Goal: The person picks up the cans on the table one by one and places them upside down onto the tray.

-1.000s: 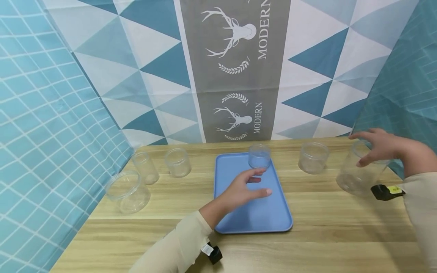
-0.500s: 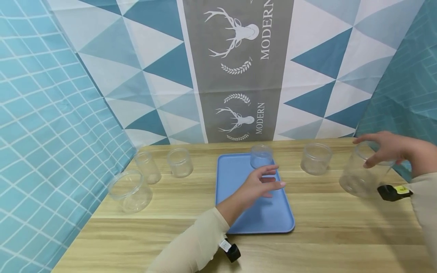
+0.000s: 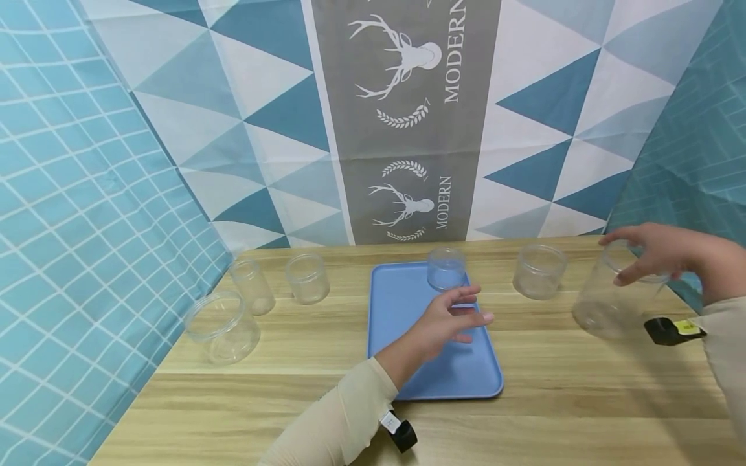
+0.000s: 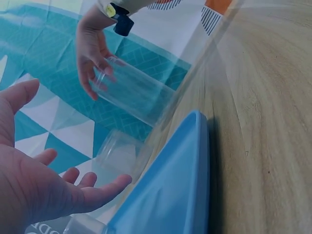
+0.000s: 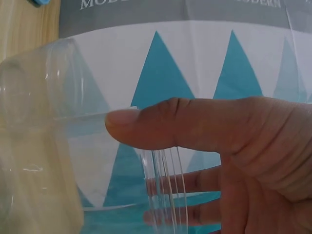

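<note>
A large clear jar (image 3: pixel 609 307) stands on the right of the wooden table. Its rim is gripped from above by my right hand (image 3: pixel 661 249), and in the right wrist view the thumb (image 5: pixel 161 124) lies on one side with fingers across from it. My left hand (image 3: pixel 437 323) hovers over the blue tray (image 3: pixel 387 304), holding nothing, its fingers spread and loosely bent. A small clear jar (image 3: pixel 446 268) sits at the tray's far right corner, just beyond the left fingertips. Another short clear jar (image 3: pixel 539 272) stands between tray and large jar.
On the left stand a wide clear jar (image 3: pixel 224 327), a narrow clear jar (image 3: pixel 252 288) and a short clear jar (image 3: pixel 307 278). Patterned cloth (image 3: pixel 408 129) hangs behind the table (image 3: pixel 262 414), with blue checked cloth (image 3: pixel 87 226) along its left side.
My left hand has shifted right over the tray. My right hand has closed in on the large jar's rim, and the jar has moved slightly left in the last half second.
</note>
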A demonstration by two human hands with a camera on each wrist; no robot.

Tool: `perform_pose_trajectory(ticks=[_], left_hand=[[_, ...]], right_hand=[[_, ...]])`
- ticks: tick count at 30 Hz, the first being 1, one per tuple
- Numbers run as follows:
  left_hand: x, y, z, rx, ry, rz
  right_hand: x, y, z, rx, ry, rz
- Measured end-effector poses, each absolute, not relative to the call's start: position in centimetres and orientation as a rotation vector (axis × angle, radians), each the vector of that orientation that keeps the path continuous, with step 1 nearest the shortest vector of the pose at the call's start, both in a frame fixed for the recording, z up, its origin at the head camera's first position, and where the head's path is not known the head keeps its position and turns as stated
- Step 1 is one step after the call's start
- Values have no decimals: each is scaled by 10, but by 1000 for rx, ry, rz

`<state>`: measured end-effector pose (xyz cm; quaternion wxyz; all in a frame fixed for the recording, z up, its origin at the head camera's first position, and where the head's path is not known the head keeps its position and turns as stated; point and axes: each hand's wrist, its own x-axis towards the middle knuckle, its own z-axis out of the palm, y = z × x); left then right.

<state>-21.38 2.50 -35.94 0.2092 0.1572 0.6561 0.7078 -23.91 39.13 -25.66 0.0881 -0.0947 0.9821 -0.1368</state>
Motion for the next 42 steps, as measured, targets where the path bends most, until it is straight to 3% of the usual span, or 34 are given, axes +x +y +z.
perform_pose_trajectory(ticks=[16, 42], left_hand=[[-213, 26, -364, 383, 1740, 2067], [-214, 16, -368, 508, 1708, 2122]], right_hand=[[-228, 353, -234, -510, 3013, -292], [-206, 323, -222, -700, 2993, -621]])
